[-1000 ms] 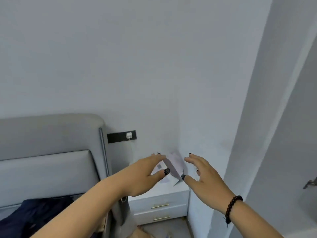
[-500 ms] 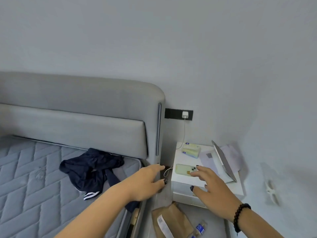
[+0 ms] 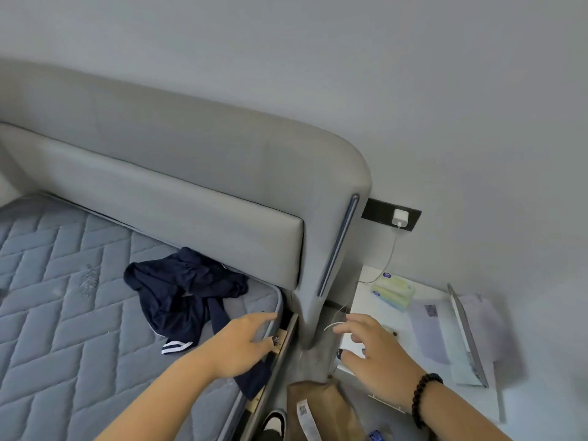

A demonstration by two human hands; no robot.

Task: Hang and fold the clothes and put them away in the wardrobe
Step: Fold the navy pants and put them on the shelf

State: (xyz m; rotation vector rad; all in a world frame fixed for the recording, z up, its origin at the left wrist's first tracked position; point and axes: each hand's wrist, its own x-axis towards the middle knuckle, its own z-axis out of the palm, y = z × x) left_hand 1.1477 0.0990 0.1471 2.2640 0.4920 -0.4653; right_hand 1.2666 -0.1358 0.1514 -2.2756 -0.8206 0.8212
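Head view of a bed corner and bedside table. A crumpled navy garment (image 3: 187, 297) with white stripes at one hem lies on the quilted grey-blue mattress (image 3: 63, 313), near its right edge and just in front of the padded grey headboard (image 3: 178, 173); one dark end of the garment trails toward the near right and passes under the left hand (image 3: 241, 343). The left hand hovers over the mattress edge with fingers extended and relaxed, grasping nothing; whether it touches the fabric beneath cannot be told. The right hand (image 3: 372, 351), with a dark beaded bracelet (image 3: 424, 397) on its wrist, is spread above the near left part of the white bedside table (image 3: 509, 405), fingers loosely splayed and holding nothing. On the table lie a pale yellow-green packet (image 3: 394, 292) at the far left, some papers (image 3: 429, 329) in the middle, and a thin grey slab (image 3: 467, 332) standing tilted on edge toward the right. A white charger (image 3: 400, 218) sits in a black wall socket strip (image 3: 391, 214) above the table, its cable (image 3: 389, 259) running down toward the table top. A brown paper bag (image 3: 321, 412) stands on the floor between bed and table, at the near edge of the view
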